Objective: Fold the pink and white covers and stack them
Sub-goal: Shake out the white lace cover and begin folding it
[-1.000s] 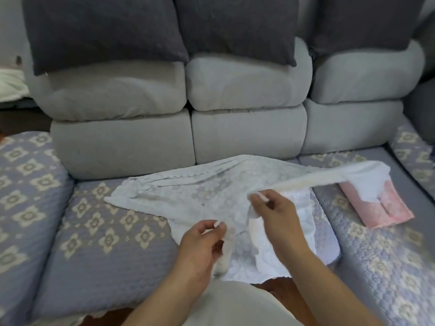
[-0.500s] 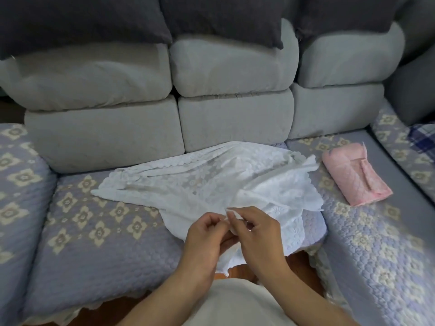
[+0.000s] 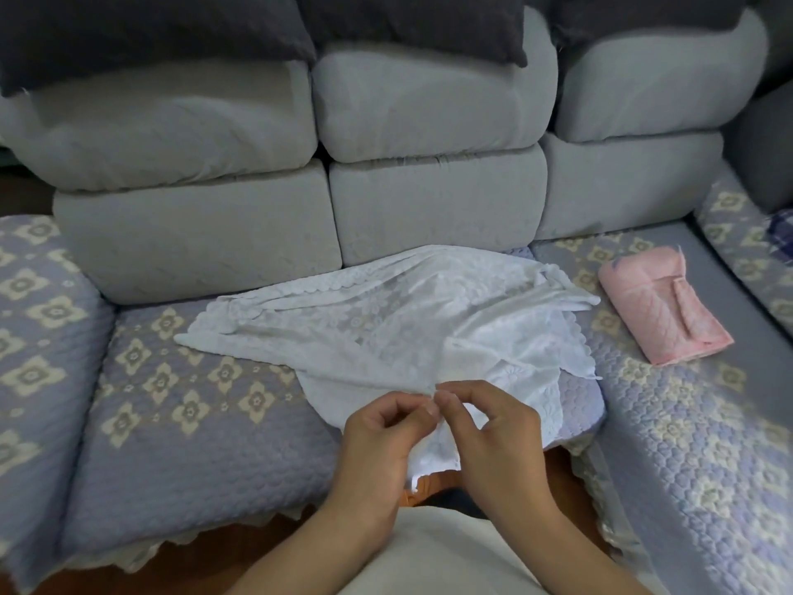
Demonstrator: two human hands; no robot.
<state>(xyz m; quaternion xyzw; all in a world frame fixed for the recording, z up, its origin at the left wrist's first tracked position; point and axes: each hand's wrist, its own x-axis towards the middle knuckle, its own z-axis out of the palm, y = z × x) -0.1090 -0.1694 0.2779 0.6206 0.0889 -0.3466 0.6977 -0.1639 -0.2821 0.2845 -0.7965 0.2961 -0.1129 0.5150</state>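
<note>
A white lace cover (image 3: 386,324) lies crumpled and spread over the middle sofa seat, its near edge hanging off the front. My left hand (image 3: 382,440) and my right hand (image 3: 493,435) meet at that near edge, fingertips pinching the same bit of white fabric. A folded pink cover (image 3: 661,307) rests on the seat to the right, apart from the white one and from both hands.
The sofa seat (image 3: 193,423) wears a purple quilted cover with cream flower shapes. Grey back cushions (image 3: 429,199) rise behind, dark pillows (image 3: 150,32) on top. A blue checked cloth (image 3: 783,238) shows at the far right edge.
My right hand let the long stretched strip of white cover drop and came in beside the left hand. Both hands now pinch the near edge together. The view shifted, uncovering the pink cover.
</note>
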